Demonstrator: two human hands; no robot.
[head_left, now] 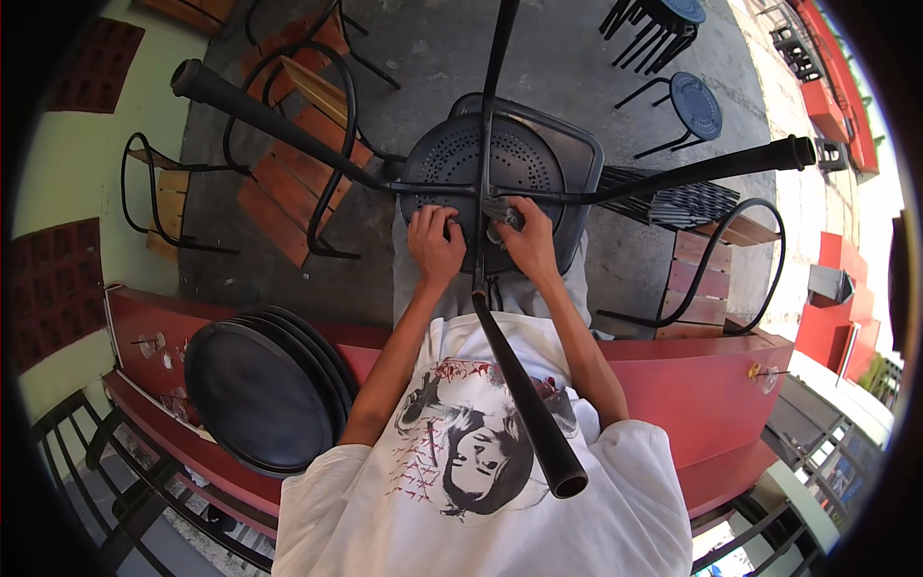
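Hands meet at the centre of an upturned black metal stool [500, 163], where its four legs cross over the perforated round seat. My left hand [435, 242] lies flat on the seat's near rim, fingers curled over the edge just left of the upright bar; its grip is pressed against the metal, but I cannot tell whether it closes around anything. My right hand [527, 240] sits just right of that bar, its grip pinching a small grey metal piece [502, 213] at the crossing. I cannot make out what the piece is; the fingers cover most of it.

One leg [529, 404] runs from the crossing straight back toward my chest, its open tube end near my shirt. Two others spread left and right, well clear of my forearms; the fourth goes up out of the top edge.

Room is tight at the near side: a red table [692, 375] crosses under my arms, with a stack of black round trays [260, 394] on it beside my left elbow. Beyond the stool the concrete floor [423, 48] lies open. Wooden-slatted chairs [298, 163] stand to the left and another [702, 279] to the right, close to the side legs. Two more stools [687, 106] stand far off, top right.

My lap below the seat is hidden, and the fisheye rim bends and darkens everything at the edges.
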